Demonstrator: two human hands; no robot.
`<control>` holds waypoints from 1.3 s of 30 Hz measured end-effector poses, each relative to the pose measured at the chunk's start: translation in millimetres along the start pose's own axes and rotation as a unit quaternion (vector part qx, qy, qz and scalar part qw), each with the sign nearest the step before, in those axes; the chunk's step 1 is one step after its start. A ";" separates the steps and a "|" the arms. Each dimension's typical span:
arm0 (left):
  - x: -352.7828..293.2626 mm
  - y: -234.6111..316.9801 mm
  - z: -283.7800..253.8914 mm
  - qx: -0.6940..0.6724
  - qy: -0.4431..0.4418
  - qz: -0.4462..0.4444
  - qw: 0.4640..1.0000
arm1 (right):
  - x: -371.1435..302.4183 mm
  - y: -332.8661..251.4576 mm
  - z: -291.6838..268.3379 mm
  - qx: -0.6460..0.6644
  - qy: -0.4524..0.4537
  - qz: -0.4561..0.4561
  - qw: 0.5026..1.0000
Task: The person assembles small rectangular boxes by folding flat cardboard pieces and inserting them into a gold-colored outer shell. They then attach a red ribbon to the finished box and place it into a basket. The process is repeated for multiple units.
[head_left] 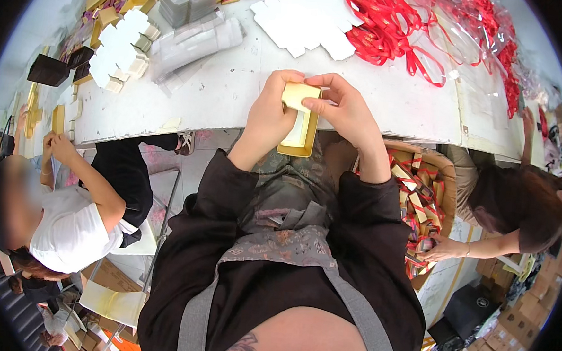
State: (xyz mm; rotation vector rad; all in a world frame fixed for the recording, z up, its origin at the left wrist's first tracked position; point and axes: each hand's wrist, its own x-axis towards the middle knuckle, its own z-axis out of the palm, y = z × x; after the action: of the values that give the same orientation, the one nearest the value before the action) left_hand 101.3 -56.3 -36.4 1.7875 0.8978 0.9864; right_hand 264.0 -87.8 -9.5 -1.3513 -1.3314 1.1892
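Observation:
A small, long gold box [295, 151] with a pale inside is held up at the near edge of the table, in front of my body. My left hand [268, 115] is closed around its left side. My right hand [351, 113] grips the right side, its thumb resting on a cream-gold flap or insert [300, 97] at the far end of the box. Whether that piece is attached to the box, I cannot tell. Several fingertips are hidden behind the box.
On the white table [215, 101] lie flat white card pieces [303, 16], red ribbons [393, 28], clear plastic sleeves [195, 45] and white trays [118, 50]. A large round carton [450, 192] of ribboned boxes stands at right, where a co-worker's hand [440, 248] reaches in. Another co-worker [75, 227] sits left.

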 end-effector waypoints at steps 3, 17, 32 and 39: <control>-5.5 7.3 -15.3 -0.127 -0.114 -0.058 0.984 | 2.2 5.0 0.6 -0.269 0.037 -0.133 0.953; -32.2 -24.6 -185.0 0.008 0.204 -0.071 0.976 | 177.6 -46.7 80.9 -0.159 -0.019 -0.165 0.973; -37.3 -84.2 -157.7 -0.101 0.309 -0.097 0.941 | 178.1 -55.0 99.7 -0.334 -0.283 0.083 0.895; -28.6 -48.6 -145.5 -0.225 0.234 -0.147 0.934 | 127.5 -41.5 85.5 -0.047 -0.212 0.198 0.956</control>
State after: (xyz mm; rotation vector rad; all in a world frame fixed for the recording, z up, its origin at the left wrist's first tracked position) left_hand -48.5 -13.7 -45.2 1.0116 1.0834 1.3191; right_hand 169.0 38.1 10.8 -1.5359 -1.4616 1.7863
